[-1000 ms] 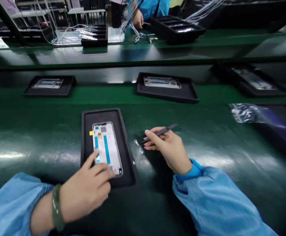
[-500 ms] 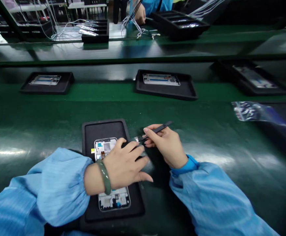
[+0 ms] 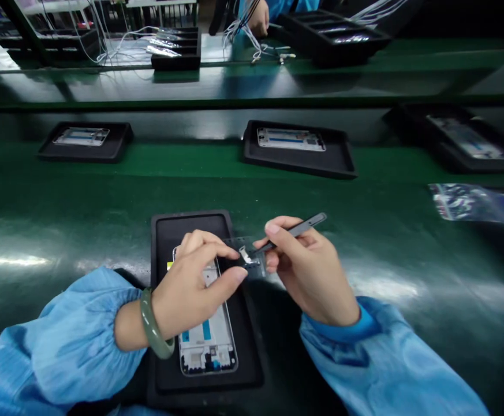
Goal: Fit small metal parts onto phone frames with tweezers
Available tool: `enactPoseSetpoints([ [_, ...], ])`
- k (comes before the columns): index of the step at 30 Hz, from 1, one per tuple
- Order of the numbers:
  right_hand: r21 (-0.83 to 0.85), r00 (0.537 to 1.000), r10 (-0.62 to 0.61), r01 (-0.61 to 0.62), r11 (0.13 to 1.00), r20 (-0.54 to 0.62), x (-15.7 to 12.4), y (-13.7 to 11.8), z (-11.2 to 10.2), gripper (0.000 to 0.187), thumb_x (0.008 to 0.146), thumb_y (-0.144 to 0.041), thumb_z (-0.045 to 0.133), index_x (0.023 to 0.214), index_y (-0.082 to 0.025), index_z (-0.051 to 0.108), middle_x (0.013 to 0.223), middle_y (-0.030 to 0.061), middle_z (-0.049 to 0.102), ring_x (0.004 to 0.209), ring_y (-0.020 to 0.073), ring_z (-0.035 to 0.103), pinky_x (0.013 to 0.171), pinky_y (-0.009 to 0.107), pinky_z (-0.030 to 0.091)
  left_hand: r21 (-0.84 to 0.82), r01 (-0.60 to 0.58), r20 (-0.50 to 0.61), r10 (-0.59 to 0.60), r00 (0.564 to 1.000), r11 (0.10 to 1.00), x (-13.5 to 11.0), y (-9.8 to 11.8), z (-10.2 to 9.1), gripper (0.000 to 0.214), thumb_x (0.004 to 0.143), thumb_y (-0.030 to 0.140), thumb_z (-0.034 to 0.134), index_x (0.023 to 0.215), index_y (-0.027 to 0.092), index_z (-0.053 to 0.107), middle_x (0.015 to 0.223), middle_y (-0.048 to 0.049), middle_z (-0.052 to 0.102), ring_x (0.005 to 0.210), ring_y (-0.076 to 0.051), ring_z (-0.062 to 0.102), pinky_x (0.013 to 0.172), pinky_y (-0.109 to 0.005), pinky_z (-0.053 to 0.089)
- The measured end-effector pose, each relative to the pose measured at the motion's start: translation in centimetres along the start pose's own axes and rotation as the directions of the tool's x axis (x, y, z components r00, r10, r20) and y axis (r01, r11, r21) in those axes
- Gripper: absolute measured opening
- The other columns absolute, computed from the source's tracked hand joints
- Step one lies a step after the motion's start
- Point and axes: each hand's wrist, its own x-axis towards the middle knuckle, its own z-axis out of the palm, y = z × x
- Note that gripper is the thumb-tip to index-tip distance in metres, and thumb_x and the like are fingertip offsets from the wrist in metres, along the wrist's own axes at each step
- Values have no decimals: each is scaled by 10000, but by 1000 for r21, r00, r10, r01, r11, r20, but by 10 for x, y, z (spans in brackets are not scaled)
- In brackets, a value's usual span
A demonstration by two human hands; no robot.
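My left hand [image 3: 195,283] hovers over a phone frame [image 3: 208,341] lying in a black tray [image 3: 165,231], its thumb and fingers pinching a small clear film piece [image 3: 243,254] with a tiny metal part on it. My right hand [image 3: 310,271] is closed on dark tweezers [image 3: 295,231], whose tips touch that small part. A green bangle sits on my left wrist. Both arms wear blue sleeves.
On the green belt beyond lie further black trays with phone frames: tray [image 3: 85,141] at left, tray [image 3: 299,150] in the middle, tray [image 3: 468,138] at right. A plastic bag [image 3: 472,202] lies at right. Another person's hand [image 3: 260,17] works among white cables at the far bench.
My left hand left the phone frame, reached toward the tweezers and took hold of the small film piece, lifting it. The tray slid nearer to me. My right hand rose slightly.
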Motion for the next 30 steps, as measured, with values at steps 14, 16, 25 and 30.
enactPoseSetpoints([
  [14, -294, 931, -126, 233, 927, 341, -12, 13, 39, 203, 764, -350, 703, 800, -184, 592, 624, -4, 659, 405, 119, 600, 412, 215, 536, 92, 41, 153, -55, 987, 995, -25, -16, -45, 32, 807, 163, 541, 797, 194, 544, 963, -48, 540, 975, -201, 491, 855, -382, 437],
  [16, -263, 948, -126, 206, 943, 293, -5, 17, 41, 191, 775, -336, 696, 806, -179, 591, 634, -1, 664, 413, 111, 599, 419, 204, 537, 133, 39, 150, -59, 987, 990, -28, -23, -50, 95, 848, 232, 542, 936, 195, 544, 1009, -64, 544, 1004, -210, 489, 878, -391, 438],
  [25, -325, 974, -103, 166, 931, 201, 19, 32, 56, 235, 768, -371, 690, 804, -163, 587, 648, 6, 649, 447, 105, 602, 423, 188, 528, 462, -185, 162, 122, 979, 868, -41, -54, -46, 306, 862, 372, 570, 1082, 166, 514, 1232, -136, 536, 1222, -296, 417, 969, -488, 328],
  [30, -425, 965, -123, 214, 880, 231, 18, 35, 56, 209, 794, -358, 667, 817, -167, 585, 650, -10, 630, 466, 101, 614, 442, 177, 531, 440, -158, 151, 101, 983, 884, -41, -54, -44, 298, 859, 368, 574, 1077, 174, 512, 1228, -130, 542, 1220, -288, 424, 971, -481, 331],
])
